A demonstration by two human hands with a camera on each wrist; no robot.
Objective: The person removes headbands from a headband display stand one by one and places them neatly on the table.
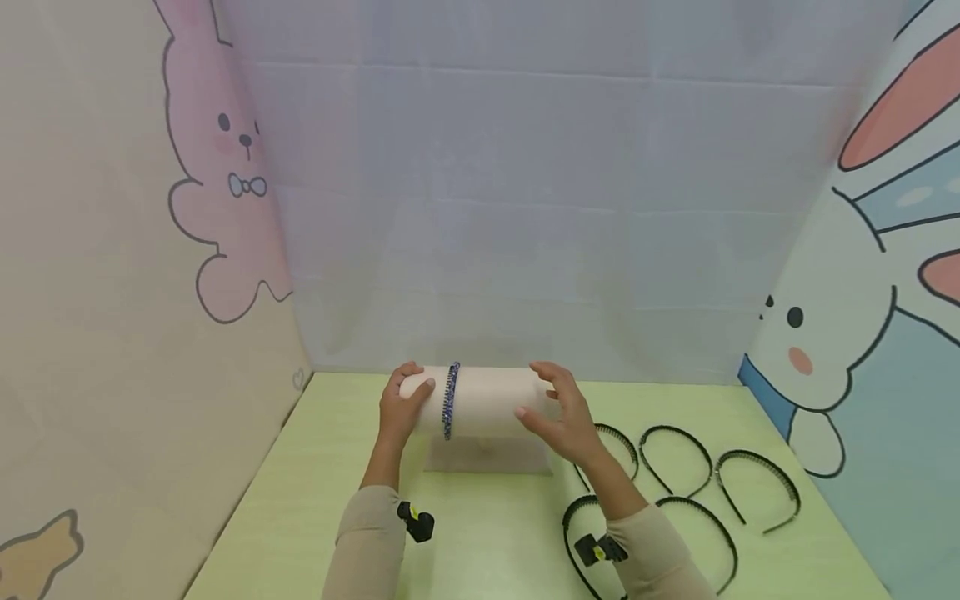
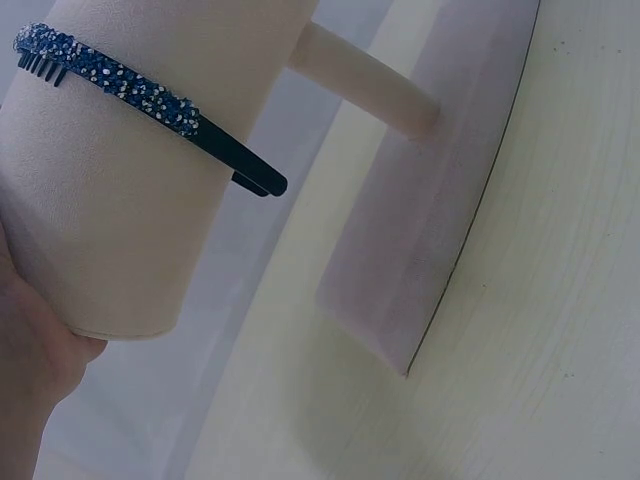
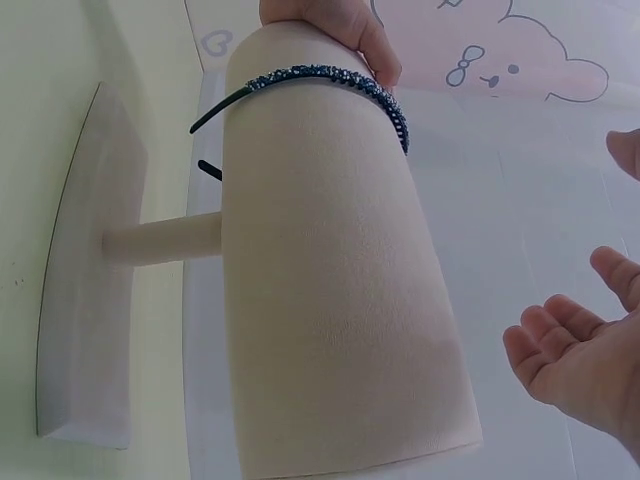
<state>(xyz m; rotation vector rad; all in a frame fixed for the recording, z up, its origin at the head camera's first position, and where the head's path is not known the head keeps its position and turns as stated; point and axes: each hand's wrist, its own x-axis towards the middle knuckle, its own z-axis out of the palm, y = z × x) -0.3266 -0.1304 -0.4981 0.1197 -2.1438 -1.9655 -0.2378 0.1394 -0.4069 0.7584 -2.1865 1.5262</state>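
A pale, cylindrical headband display stand [image 1: 495,400] lies crosswise on a short post above a flat base [image 1: 487,456]. Round its left part sits a glittery blue headband [image 1: 450,402] with comb teeth; its dark free ends [image 2: 245,160] show below the roll in the left wrist view. My left hand [image 1: 402,406] grips the roll's left end, thumb in front and fingers over the top. At the right end my right hand [image 1: 564,419] is held with fingers spread and bent a little; the right wrist view shows it [image 3: 590,350] apart from the roll, holding nothing.
Several dark toothed headbands lie at the right of the pale green table [image 1: 300,517], among them one at the far right [image 1: 776,467] and one at the back [image 1: 678,433]. My right forearm passes over some of them. Cartoon-printed walls [image 1: 480,208] enclose the table.
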